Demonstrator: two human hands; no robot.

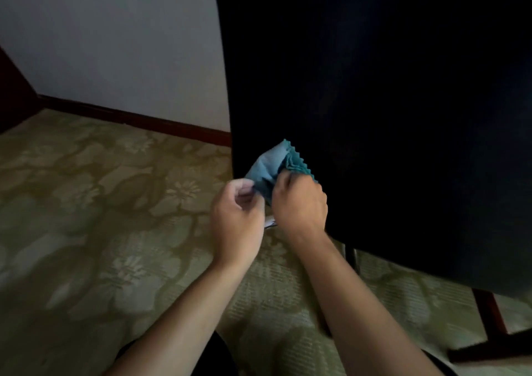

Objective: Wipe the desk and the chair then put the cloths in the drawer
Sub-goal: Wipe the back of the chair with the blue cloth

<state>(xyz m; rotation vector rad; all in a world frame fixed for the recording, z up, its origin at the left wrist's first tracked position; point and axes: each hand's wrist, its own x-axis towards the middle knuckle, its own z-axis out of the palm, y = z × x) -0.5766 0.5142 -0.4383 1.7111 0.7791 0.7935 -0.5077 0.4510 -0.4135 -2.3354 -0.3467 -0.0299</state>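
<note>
Both hands, left (237, 211) and right (299, 203), gripped the blue cloth (270, 168); folding it flat before wiping seemed advisable.

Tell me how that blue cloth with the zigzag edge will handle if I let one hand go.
The blue zigzag-edged cloth is bunched and folded between the left hand and the right hand, so it is probably floppy and would droop from a single grip. It looks thin, so likely light. Its layered edges may unfold once released.
</note>
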